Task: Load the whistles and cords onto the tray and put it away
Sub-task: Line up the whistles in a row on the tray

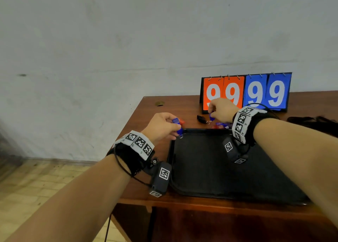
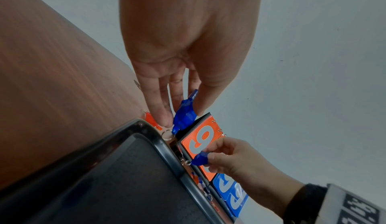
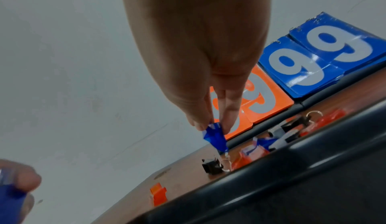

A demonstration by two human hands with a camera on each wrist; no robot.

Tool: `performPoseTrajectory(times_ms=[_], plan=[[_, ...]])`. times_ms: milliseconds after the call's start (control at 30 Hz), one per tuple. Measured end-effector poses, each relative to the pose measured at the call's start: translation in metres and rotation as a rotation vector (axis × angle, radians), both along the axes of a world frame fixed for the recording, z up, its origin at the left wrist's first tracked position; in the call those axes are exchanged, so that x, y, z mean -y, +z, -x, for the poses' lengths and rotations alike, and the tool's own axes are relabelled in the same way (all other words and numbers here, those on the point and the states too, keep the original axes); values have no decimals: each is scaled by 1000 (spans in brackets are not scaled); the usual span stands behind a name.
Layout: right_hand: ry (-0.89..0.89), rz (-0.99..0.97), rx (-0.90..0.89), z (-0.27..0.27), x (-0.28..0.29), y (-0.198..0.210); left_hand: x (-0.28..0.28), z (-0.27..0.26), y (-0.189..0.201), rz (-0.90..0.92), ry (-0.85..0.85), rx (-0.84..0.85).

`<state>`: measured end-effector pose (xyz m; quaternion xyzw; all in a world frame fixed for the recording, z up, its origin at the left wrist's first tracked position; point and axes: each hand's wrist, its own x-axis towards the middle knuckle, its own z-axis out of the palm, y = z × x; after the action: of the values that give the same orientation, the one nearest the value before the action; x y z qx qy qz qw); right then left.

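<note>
Head view: cluster of small plastic whistles (image 1: 220,125) behind the far rim of the flat black plastic tray (image 1: 210,168), partly hidden by the right wrist; cords indistinct. Left hand (image 1: 161,125) pinches a translucent blue whistle with metal ring (image 1: 177,126) over the tray's far-left corner. Right hand (image 1: 222,109) pinches a second blue whistle (image 1: 211,117) above the brown wooden table (image 1: 146,113).

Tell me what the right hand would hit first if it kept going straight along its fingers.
Most likely the black whistle on the table, just below the blue whistle that the right hand pinches; depth is unclear.
</note>
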<state>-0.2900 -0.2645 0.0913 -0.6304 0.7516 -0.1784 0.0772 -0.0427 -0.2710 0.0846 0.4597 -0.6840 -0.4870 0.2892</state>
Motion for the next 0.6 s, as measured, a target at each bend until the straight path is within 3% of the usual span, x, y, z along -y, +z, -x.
performPoseTrajectory(times_ms=[100,300,400,600], plan=[[3,90,265,-5,-18,10,-11,-3,3,-15,20,-28],[37,15,715,-19,-70,45,-45,-8,24,-39,61,-59],[51,-19,792,-26,-91,56,-58,-12,29,-31,51,-70],[89,-25,717,-38,-118,62,-72,-11,34,-68,52,-46]])
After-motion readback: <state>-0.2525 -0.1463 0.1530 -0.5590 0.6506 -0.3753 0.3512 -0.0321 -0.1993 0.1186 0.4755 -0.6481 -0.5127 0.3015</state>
